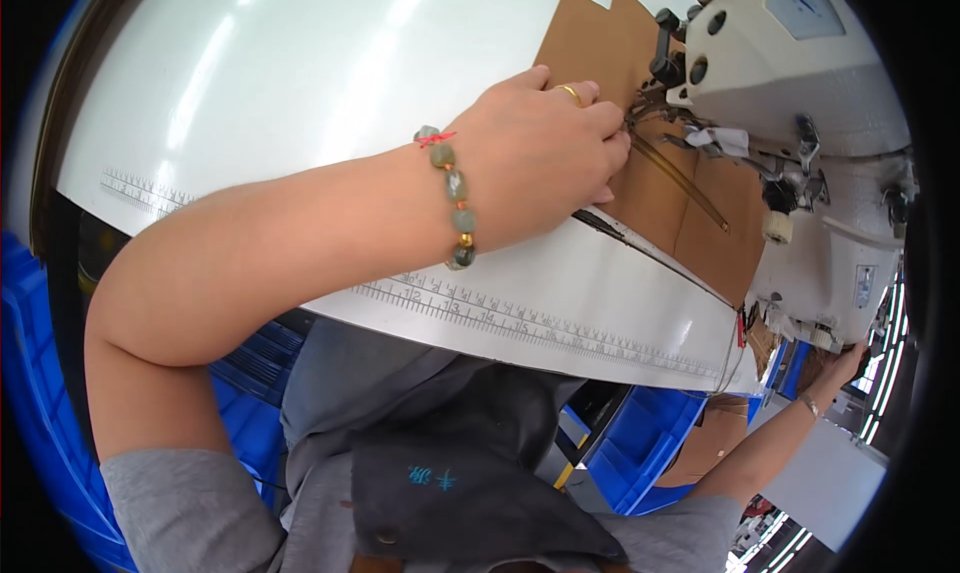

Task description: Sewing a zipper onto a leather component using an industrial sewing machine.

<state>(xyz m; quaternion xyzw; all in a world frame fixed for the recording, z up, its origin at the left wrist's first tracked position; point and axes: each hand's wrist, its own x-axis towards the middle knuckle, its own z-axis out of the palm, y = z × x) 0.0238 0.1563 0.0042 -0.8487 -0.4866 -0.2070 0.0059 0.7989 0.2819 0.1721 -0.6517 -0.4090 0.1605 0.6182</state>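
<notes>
A smooth tan-brown panel (575, 43), like leather or thick cloth, lies under the head of a white sewing machine (820, 83). My left hand (555, 148) rests on it just left of the needle area, fingers bent and close together, pressing and holding the panel. The thumb shows low on the near side; what lies beneath the palm is hidden. A narrow brass-coloured strip (680, 181) runs over the brown material beside the presser parts. Far to the right, my right hand (848, 365) reaches up to the machine's end, by a dark part there; its fingers are too small to make out.
The white tabletop (300, 73) has a printed ruler scale (520, 323) along its near edge. Blue plastic bins (640, 448) stand below, one beside more brown pieces (712, 438). Another blue bin (40, 343) is at the left. A thin cord (728, 363) hangs at the table's right end.
</notes>
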